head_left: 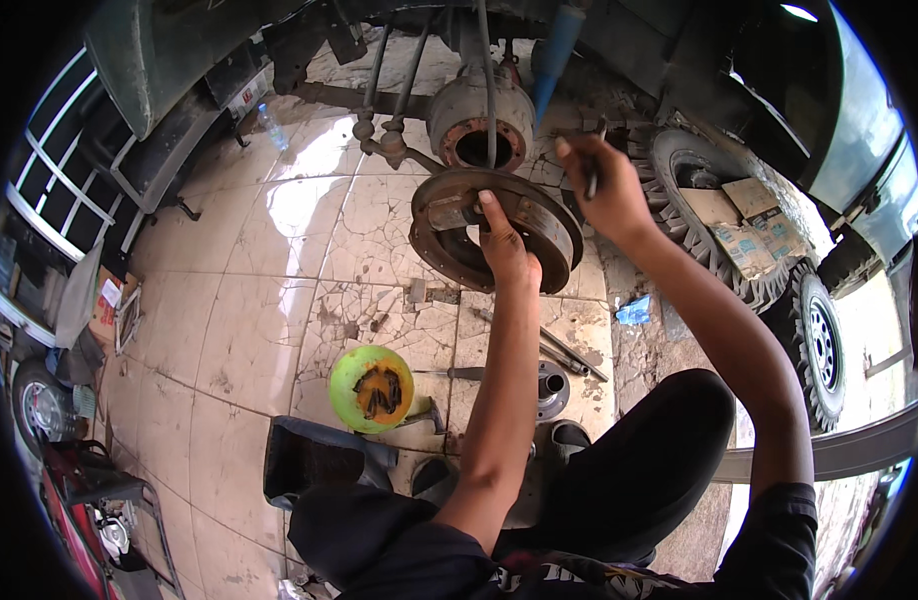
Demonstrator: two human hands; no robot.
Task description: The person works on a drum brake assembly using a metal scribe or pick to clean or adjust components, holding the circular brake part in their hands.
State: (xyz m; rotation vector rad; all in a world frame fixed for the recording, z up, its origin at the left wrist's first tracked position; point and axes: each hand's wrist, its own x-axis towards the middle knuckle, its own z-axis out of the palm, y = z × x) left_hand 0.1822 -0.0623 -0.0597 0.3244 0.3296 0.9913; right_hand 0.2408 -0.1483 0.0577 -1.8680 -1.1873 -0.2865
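Fingers (584, 148) of the right hand (617, 190) were curled around a slender dark tool (592, 184), at two o'clock from the rusty brake backing plate (554, 232). The left hand (509, 255) gripped that plate below the axle hub (459, 113), thumb on its face, other fingers mostly hidden.

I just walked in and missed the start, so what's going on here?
A person's left hand holds a tilted, round metal plate near an open-ended metal housing under a vehicle. The raised right hand holds a dark, slim object, apart from the plate. On the tiled floor sits a green bowl with dark pieces in brownish liquid.
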